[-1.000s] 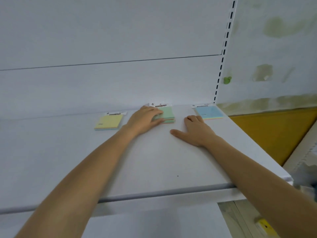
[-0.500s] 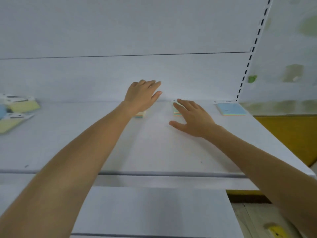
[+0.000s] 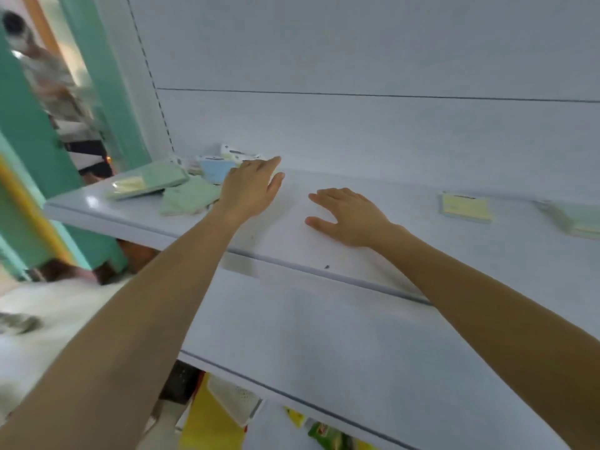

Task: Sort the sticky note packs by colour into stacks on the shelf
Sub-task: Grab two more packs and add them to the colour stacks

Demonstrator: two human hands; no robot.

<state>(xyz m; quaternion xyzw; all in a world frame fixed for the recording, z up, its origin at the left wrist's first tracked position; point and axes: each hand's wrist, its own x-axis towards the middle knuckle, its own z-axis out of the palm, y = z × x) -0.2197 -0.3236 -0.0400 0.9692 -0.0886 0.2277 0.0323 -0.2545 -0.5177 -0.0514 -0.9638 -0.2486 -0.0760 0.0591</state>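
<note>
At the left end of the white shelf (image 3: 292,241) lies a loose heap of sticky note packs: a green pack (image 3: 191,198), a blue pack (image 3: 214,168), a larger green pack (image 3: 152,180) and white-labelled ones behind. My left hand (image 3: 251,186) hovers open at the heap's right edge, fingers spread, holding nothing. My right hand (image 3: 349,214) rests flat and empty on the bare shelf to its right. A yellow stack (image 3: 466,207) sits further right, and a green stack (image 3: 581,220) is blurred at the frame's right edge.
The shelf's white back panel rises behind the packs. A lower shelf (image 3: 324,345) juts out below my arms. A teal pillar (image 3: 29,131) stands left of the shelf, with a blurred person beyond it. Yellow and green goods (image 3: 324,433) lie underneath.
The view has swung left. My left hand left the green stack and reached across to the loose heap at the shelf's left end. My right hand slid left along the shelf.
</note>
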